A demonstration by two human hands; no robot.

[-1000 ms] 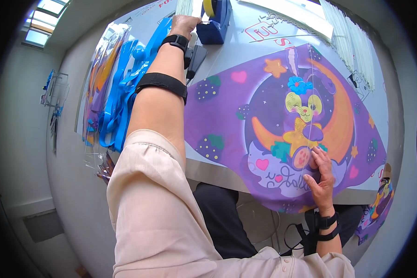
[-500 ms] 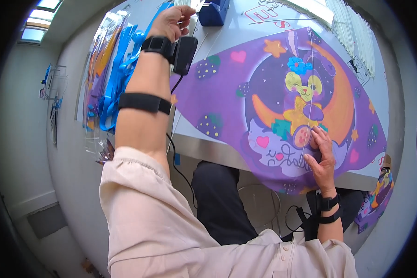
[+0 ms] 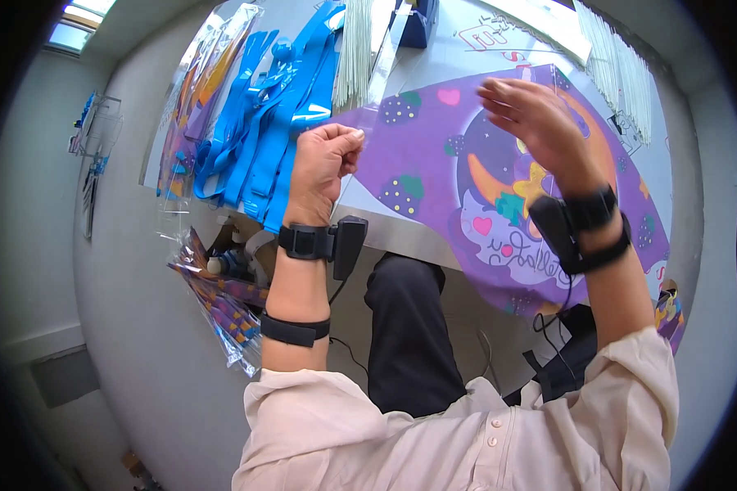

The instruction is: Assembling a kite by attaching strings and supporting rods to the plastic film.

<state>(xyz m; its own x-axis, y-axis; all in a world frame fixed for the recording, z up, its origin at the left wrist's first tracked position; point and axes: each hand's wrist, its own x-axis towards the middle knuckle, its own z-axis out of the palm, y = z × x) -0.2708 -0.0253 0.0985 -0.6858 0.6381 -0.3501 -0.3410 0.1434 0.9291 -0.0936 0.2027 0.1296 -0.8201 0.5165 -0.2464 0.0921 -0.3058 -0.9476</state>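
Note:
My left hand (image 3: 326, 168) is closed in a pinch at the left corner of a printed purple kite sail (image 3: 434, 192). A clear strip (image 3: 382, 72) that looks like tape runs from its fingertips up towards a dark blue block (image 3: 418, 24), perhaps a dispenser. Over the upper middle of the sail hovers my right hand (image 3: 536, 123), open, with its fingers stretched out to the left and nothing seen in them. The sail lies spread on the table and shows a cartoon animal with a moon and stars, partly hidden by my right hand and wrist. Its near edge hangs over the table's front.
Blue straps (image 3: 262, 139) lie at the table's left, beside plastic-wrapped printed sheets (image 3: 209, 74). Thin white rods are bundled at the far middle (image 3: 354, 53) and far right (image 3: 622, 74). More wrapped packages (image 3: 225, 307) sit below the left edge. Cables hang from both wrist devices.
My left hand has come back from the blue block towards me, with a clear strip now stretching behind it. My right hand has lifted off the sail's lower part and moved up and left.

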